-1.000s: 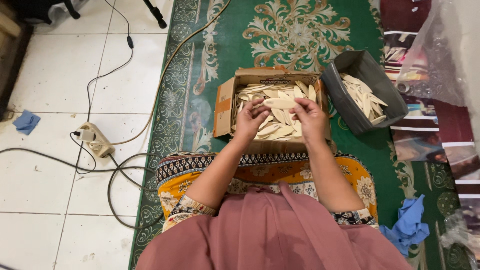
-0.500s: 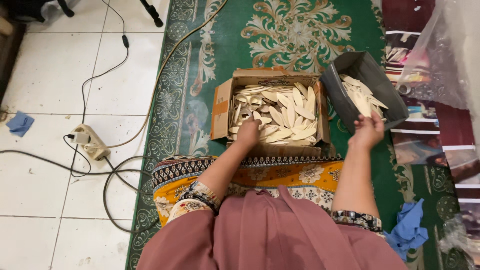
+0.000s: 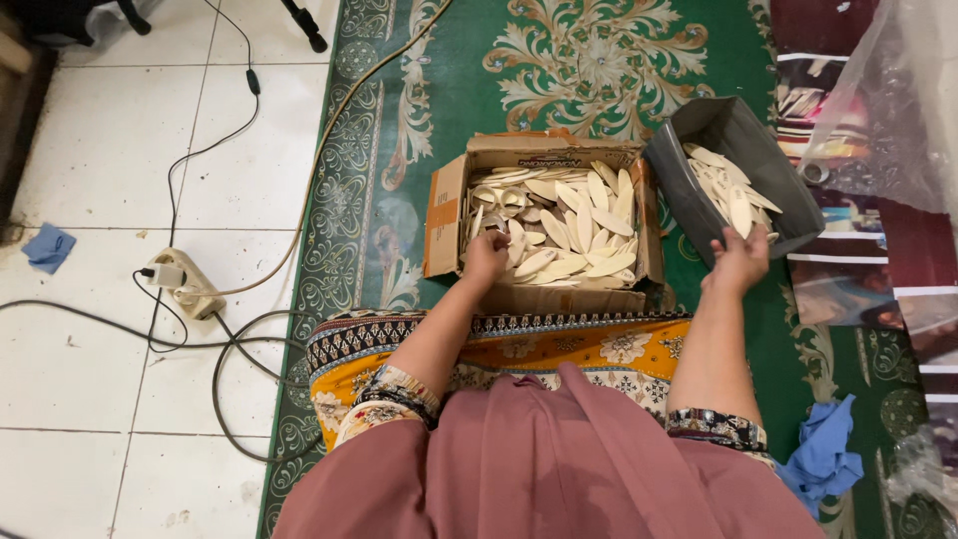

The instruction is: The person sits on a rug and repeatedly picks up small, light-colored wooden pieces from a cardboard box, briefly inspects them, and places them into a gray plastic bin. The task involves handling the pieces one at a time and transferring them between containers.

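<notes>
An open cardboard box full of pale, leaf-shaped wooden pieces sits on the green carpet in front of my knees. My left hand reaches into its near left corner, fingers curled down onto the pieces. Beside the box on the right stands a dark grey bin holding several more of the same pieces. My right hand is at the bin's near rim, fingers bent at one pale piece on its edge.
A white power strip with black cables lies on the tiled floor at left. A blue cloth sits by my right knee, another blue scrap at far left. Clear plastic bag at upper right.
My right hand left the cardboard box and moved right to the grey bin's rim. My left hand stayed in the box, shifting slightly toward its near left corner.
</notes>
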